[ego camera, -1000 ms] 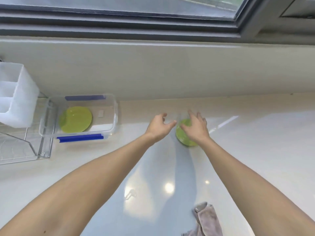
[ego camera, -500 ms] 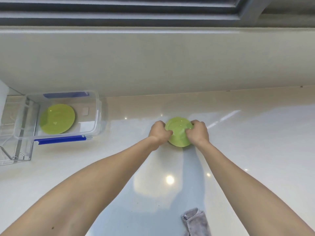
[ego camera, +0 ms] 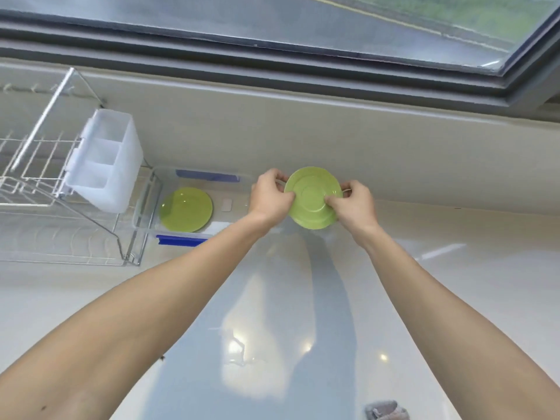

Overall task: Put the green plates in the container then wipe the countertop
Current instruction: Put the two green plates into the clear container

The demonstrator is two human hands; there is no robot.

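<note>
A green plate (ego camera: pixel 312 197) hangs in the air, tilted so its underside faces me. My left hand (ego camera: pixel 269 197) grips its left edge and my right hand (ego camera: pixel 354 205) grips its right edge. It hovers just right of a clear plastic container (ego camera: pixel 145 204) with blue clips. Another green plate (ego camera: pixel 185 209) lies flat inside that container. A grey cloth (ego camera: pixel 386 413) lies on the glossy countertop (ego camera: pixel 454 298) at the bottom edge of the view.
A wire dish rack (ego camera: pixel 45 207) with a white plastic cutlery holder (ego camera: pixel 104 160) stands left of the container. The wall and a window frame (ego camera: pixel 272 59) run along the back of the counter.
Both hands closed on the plate lying on the counter, then lifted it, tipped it up and carried it left toward the container. The view shifted too.
</note>
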